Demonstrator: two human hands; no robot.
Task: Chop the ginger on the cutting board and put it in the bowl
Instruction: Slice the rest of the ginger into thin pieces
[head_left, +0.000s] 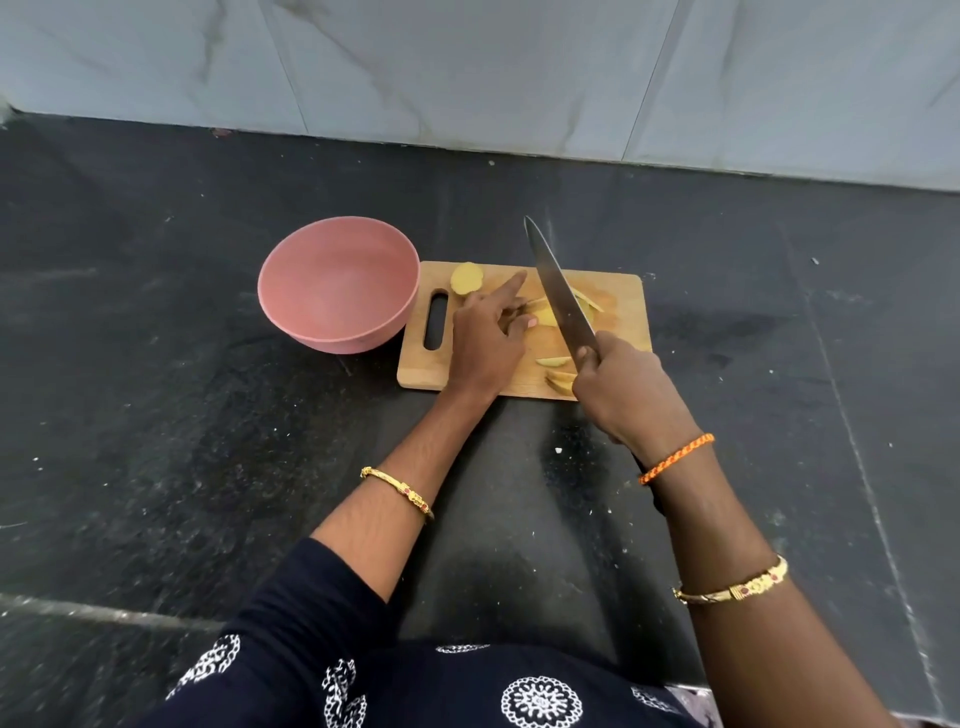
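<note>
We are mid-chop: right hand (623, 395) grips the knife (558, 291), left hand (485, 340) steadies ginger (545, 316) on the board (623, 296), and the bowl (337, 286) beside the board is empty.

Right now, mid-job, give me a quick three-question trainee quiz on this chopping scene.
1. True or false: the bowl already holds ginger.
2. Which hand holds the knife?
3. The bowl sits on which side of the board: A) handle-slot side, B) opposite side, C) on top of it?

Key:
1. False; it looks empty, ginger lies on the board.
2. The right hand; the left hand steadies a piece.
3. A.
</note>
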